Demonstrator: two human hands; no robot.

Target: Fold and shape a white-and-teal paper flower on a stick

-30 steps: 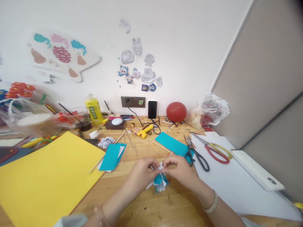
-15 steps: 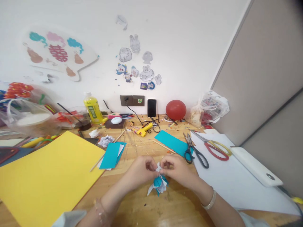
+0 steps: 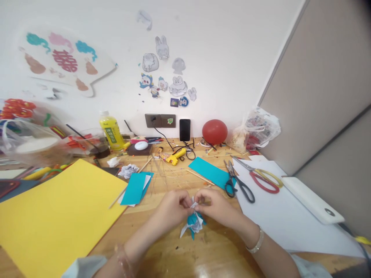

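A blue and white paper flower (image 3: 194, 223) hangs petals-down just above the wooden table, low in the middle of the view. My left hand (image 3: 177, 206) pinches its narrow upper end from the left. From the right, the thumb and fingers of my right hand (image 3: 213, 204) close on a white paper petal at the same end. The fingertips nearly meet there and cover part of the paper. Left of my hands lie folded blue and white paper pieces (image 3: 136, 189). Beyond my right hand is a blue paper strip (image 3: 208, 173).
Black-handled scissors (image 3: 238, 181) and red-and-yellow-handled scissors (image 3: 262, 175) lie at the right, by white paper (image 3: 278, 216). Yellow paper (image 3: 63, 216) covers the left. A yellow glue gun (image 3: 175, 157), phone (image 3: 185, 130), red balloon (image 3: 215, 131) and bottle (image 3: 112, 131) stand or lie at the back.
The white petal at the flower's upper end has changed shape between my fingertips, sticking up more. Both hands stay in nearly the same place. The view has shifted slightly.
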